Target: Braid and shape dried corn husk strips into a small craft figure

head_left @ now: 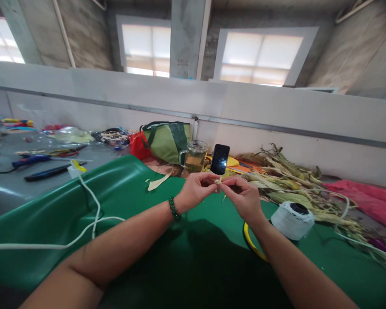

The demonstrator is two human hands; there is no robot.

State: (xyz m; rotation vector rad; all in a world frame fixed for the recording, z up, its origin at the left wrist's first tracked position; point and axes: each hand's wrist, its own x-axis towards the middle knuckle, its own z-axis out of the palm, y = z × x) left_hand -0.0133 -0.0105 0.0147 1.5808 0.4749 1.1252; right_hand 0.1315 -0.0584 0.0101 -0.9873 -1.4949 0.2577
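Fingertip to fingertip, my left hand (195, 189) and my right hand (244, 195) pinch a small pale piece of corn husk (218, 181) between them, above a green mat (193, 236). Most of the piece is hidden by the fingers. Just behind the hands a black phone (220, 158) stands upright, beside a glass mug (195, 158) holding yellowish liquid. A loose pale strip of husk (160, 182) lies on the mat left of my hands. Below my right wrist is a yellow ring-shaped handle (251, 242), partly covered by the forearm.
A spool of white string (292, 220) stands at right, before a heap of dried corn husks (286, 176). Pink cloth (366, 201) lies farther right. A green bag (169, 139) leans near the wall. At left are a white cable (64, 246), a blue-handled tool (32, 160) and a dark cutter (48, 172).
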